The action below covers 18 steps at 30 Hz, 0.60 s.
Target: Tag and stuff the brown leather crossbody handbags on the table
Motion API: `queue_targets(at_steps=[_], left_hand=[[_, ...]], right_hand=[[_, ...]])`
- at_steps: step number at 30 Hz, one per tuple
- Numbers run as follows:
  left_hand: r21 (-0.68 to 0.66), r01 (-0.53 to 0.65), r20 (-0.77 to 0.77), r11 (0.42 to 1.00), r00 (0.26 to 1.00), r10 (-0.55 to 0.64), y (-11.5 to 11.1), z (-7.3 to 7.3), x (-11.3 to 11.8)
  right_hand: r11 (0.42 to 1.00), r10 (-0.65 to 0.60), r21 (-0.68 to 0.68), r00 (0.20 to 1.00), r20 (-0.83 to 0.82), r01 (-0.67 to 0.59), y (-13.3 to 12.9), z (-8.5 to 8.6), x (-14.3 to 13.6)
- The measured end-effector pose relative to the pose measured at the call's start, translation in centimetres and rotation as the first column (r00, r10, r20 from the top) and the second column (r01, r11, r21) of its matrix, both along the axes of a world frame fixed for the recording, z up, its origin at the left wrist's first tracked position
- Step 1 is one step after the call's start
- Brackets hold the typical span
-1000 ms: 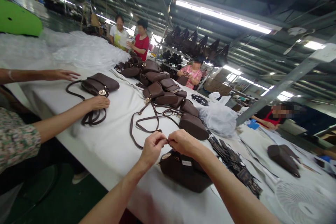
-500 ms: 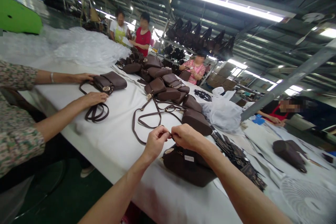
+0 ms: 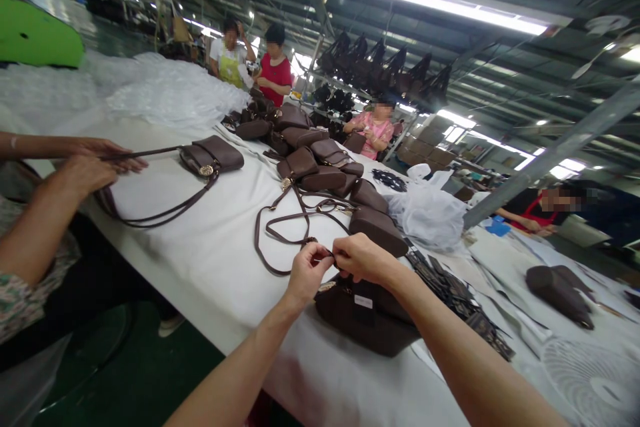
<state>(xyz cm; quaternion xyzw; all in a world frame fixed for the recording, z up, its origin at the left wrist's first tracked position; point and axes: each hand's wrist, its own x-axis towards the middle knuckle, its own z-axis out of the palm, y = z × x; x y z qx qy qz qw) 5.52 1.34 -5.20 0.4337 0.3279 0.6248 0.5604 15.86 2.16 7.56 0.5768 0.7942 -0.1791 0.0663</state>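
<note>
A dark brown handbag [image 3: 370, 330] lies on the white-covered table right before me, a black tag [image 3: 363, 317] with a white sticker hanging over its side. Above its top edge, my left hand [image 3: 307, 275] pinches with thumb and fingertips at something small and dark. Curled closed, my right hand [image 3: 363, 258] meets it there, knuckles up. The fingers hide most of what they hold; it may be part of the bag's strap or the tag's cord. A gold-coloured round ornament [image 3: 327, 287] shows below my left fingers. Loops of brown strap [image 3: 257, 240] lie just beyond.
Brown handbags [image 3: 323, 177] are heaped mid-table. A co-worker's hands [image 3: 95, 163] at left hold the strap of another bag [image 3: 215, 153]. Black tags [image 3: 460, 300], a white plastic bag [image 3: 430, 213] and a white fan [image 3: 595, 373] are on the right. A metal post [image 3: 550, 153] slants behind.
My hands stay together over the bag with little movement. The co-worker at left has drawn the strap of their bag out to the left, away from the bag.
</note>
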Motion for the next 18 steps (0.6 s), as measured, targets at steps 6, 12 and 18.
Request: queue_targets(at_steps=[6, 12, 18], left_hand=[[0.043, -0.004, 0.019, 0.999, 1.000, 0.004, -0.5, 0.7, -0.3], [0.041, 0.103, 0.161, 0.994, 0.981, -0.108, -0.9, 0.9, -0.5], [-0.080, 0.219, 0.463, 0.972, 0.872, -0.159, -0.6, 0.8, -0.3]], right_hand=[[0.999, -0.050, -0.014, 0.997, -0.056, 0.049, 0.1, 0.2, 0.4], [0.997, -0.027, 0.074, 0.996, -0.083, 0.033, 0.0, 0.4, 0.4], [0.862, 0.339, 0.387, 0.940, 0.040, -0.327, -3.4, -0.9, 2.5]])
